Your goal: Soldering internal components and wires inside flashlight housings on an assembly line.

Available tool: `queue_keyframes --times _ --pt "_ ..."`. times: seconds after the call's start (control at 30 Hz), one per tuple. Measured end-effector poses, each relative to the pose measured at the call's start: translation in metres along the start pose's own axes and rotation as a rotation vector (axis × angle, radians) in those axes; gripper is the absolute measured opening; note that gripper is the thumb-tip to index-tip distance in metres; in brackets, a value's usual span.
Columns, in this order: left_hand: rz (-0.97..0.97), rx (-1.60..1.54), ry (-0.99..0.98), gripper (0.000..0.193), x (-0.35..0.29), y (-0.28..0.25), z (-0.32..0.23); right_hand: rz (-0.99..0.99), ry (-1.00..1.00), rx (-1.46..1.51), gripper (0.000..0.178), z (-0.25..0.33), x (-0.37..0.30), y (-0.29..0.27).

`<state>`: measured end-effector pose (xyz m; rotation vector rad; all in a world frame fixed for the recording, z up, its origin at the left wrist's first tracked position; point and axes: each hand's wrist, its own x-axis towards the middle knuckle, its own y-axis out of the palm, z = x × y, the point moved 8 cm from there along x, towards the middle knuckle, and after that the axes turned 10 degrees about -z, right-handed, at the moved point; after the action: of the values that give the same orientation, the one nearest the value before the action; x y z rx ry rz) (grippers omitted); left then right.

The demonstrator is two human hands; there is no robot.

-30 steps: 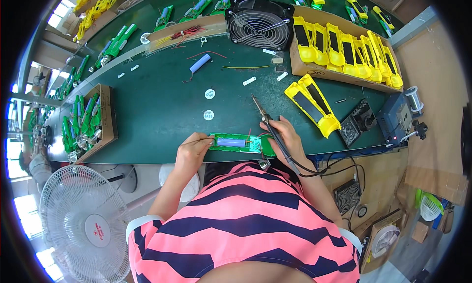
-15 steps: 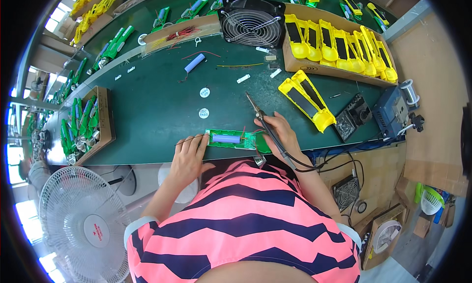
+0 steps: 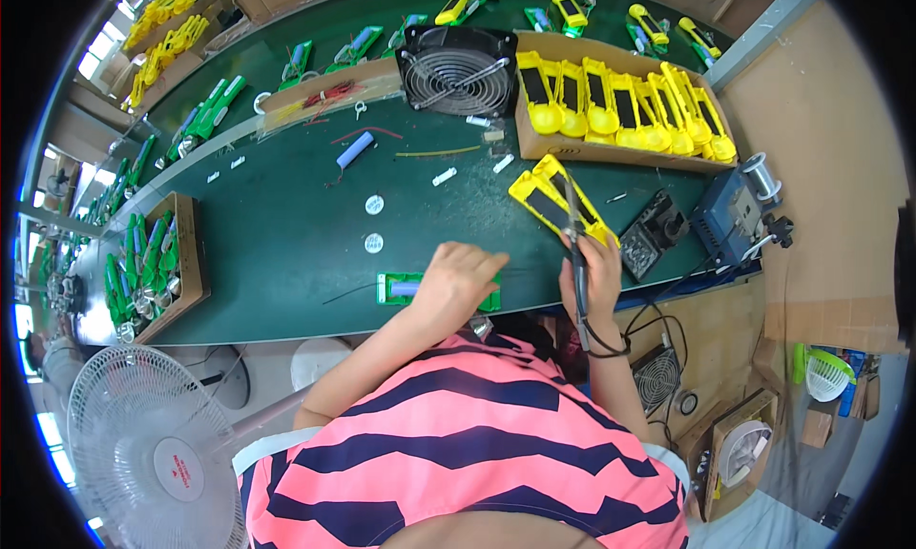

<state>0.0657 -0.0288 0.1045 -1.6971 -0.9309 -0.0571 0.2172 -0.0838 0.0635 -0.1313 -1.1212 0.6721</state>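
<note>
A green lamp housing [image 3: 385, 291] lies near the table's front edge with a blue cylindrical battery [image 3: 405, 289] in it. My left hand [image 3: 452, 284] is over its middle and right part, hiding much of it. The fingers of that hand are drawn together and point right; whatever is between them is too small to make out. My right hand [image 3: 599, 274] grips a soldering iron [image 3: 578, 272], its tip directed away from me. Behind the iron, two yellow casings [image 3: 539, 201] with dark panels lie on the table, close to my right hand's fingers.
A carton [image 3: 620, 153] of yellow casings and a black fan [image 3: 456, 77] stand at the back. On the right are a blue soldering station [image 3: 727, 213], a solder spool [image 3: 760, 177] and a black iron stand [image 3: 656, 232]. A box [image 3: 194, 253] of green housings is at left; a loose battery [image 3: 355, 150] lies mid-table.
My left hand has moved right from the housing's left end to over it. My right hand has carried the soldering iron right, away from the housing toward the yellow casings. The view has shifted slightly.
</note>
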Motion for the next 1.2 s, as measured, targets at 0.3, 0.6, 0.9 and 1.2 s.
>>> queue_keyframes --times 0.3,0.6,0.9,1.2 --pt "-0.117 -0.973 -0.633 0.014 -0.015 0.013 0.046 -0.027 -0.007 -0.120 0.034 -0.040 -0.023 -0.012" --pt "0.028 -0.428 -0.304 0.037 -0.002 -0.004 0.025 0.156 0.143 0.129 0.035 -0.021 -0.005 0.016" --pt "-0.014 -0.521 -0.187 0.018 0.002 0.013 0.011 0.211 0.255 0.281 0.042 -0.015 -0.038 0.042" --pt "-0.204 -0.040 -0.298 0.009 -0.008 -0.048 0.053 0.263 0.170 0.435 0.033 0.022 -0.011 0.021"
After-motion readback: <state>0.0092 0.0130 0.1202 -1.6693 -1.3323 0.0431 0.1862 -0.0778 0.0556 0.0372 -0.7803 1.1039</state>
